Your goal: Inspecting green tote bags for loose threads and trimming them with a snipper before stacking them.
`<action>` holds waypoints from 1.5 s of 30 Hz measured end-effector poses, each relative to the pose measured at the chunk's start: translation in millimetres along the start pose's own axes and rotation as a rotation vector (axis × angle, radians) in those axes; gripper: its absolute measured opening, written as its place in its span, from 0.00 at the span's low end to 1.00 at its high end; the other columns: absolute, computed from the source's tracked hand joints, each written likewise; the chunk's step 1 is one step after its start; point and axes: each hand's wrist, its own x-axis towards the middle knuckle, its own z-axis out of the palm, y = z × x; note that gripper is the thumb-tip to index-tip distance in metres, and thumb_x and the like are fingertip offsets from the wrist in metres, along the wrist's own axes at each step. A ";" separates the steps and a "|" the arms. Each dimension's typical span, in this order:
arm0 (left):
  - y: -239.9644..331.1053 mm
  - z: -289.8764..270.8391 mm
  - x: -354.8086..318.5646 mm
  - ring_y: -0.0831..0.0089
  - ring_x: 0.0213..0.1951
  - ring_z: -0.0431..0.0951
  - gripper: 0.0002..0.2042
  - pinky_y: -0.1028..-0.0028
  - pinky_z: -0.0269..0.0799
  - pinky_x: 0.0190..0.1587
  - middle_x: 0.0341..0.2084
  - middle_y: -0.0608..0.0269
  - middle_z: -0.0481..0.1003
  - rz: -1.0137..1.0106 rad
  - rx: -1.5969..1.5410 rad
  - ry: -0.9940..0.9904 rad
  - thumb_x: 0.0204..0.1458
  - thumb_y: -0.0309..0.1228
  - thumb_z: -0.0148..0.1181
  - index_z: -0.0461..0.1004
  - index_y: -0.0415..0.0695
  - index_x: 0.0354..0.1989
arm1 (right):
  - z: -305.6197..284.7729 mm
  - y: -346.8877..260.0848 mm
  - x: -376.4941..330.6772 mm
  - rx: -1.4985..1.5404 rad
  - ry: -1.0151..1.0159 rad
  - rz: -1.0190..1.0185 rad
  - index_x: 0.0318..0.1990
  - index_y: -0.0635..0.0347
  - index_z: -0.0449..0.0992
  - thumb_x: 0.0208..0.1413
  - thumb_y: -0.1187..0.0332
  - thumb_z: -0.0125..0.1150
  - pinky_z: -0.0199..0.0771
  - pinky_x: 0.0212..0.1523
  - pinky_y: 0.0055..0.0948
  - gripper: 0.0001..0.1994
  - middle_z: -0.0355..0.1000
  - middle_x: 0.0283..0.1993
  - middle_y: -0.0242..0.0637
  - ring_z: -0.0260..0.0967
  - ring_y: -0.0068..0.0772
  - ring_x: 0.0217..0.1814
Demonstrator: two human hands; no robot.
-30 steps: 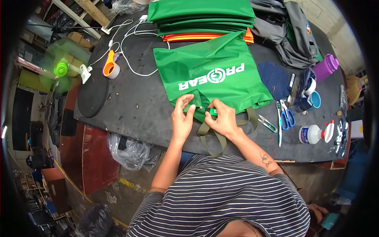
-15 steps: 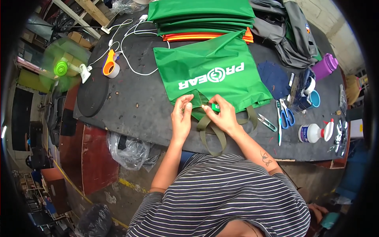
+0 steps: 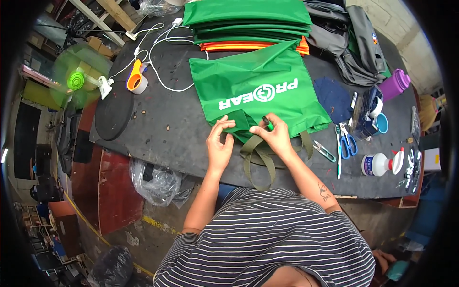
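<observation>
A green fabric bag (image 3: 258,88) with white lettering lies flat on the dark worktable (image 3: 158,129). Its olive webbing straps (image 3: 260,160) hang over the near table edge. My left hand (image 3: 219,143) pinches the bag's lower edge near the strap. My right hand (image 3: 273,135) holds a small green pen-like object (image 3: 267,123) and rests on the bag where the strap meets it.
A stack of folded green and orange bags (image 3: 248,24) sits behind. Blue scissors (image 3: 348,142), thread snips (image 3: 325,151), a white spray bottle (image 3: 380,163), a purple bottle (image 3: 394,83), grey backpacks (image 3: 354,43), orange tape dispenser (image 3: 136,79), white cables and a green fan (image 3: 76,80) surround.
My right hand has lifted the green pen-like object slightly away from the bag edge and my left hand's fingers have shifted along the fabric edge.
</observation>
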 end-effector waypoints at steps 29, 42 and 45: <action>36.2 12.7 12.3 0.72 0.35 0.77 0.06 0.72 0.77 0.42 0.37 0.53 0.75 -0.215 -0.334 0.125 0.63 0.28 0.46 0.65 0.37 0.38 | -168.7 109.0 -110.4 -0.755 0.485 -0.262 0.33 0.63 0.70 0.53 0.79 0.53 0.61 0.43 0.36 0.02 0.64 0.35 0.43 0.62 0.48 0.39; 39.9 18.1 15.2 0.73 0.41 0.75 0.04 0.73 0.74 0.47 0.42 0.54 0.74 -0.250 -0.449 0.066 0.61 0.26 0.49 0.67 0.38 0.38 | -39.2 -40.7 -5.2 -0.357 0.085 -0.623 0.39 0.59 0.76 0.38 0.74 0.68 0.70 0.35 0.35 0.15 0.71 0.37 0.38 0.70 0.43 0.37; 37.0 17.9 13.1 0.76 0.41 0.75 0.04 0.75 0.74 0.46 0.41 0.56 0.74 -0.246 -0.449 0.075 0.62 0.26 0.49 0.67 0.39 0.37 | -20.0 -42.7 1.3 -0.371 0.085 -0.658 0.37 0.58 0.77 0.39 0.74 0.68 0.68 0.34 0.35 0.14 0.71 0.35 0.35 0.69 0.41 0.34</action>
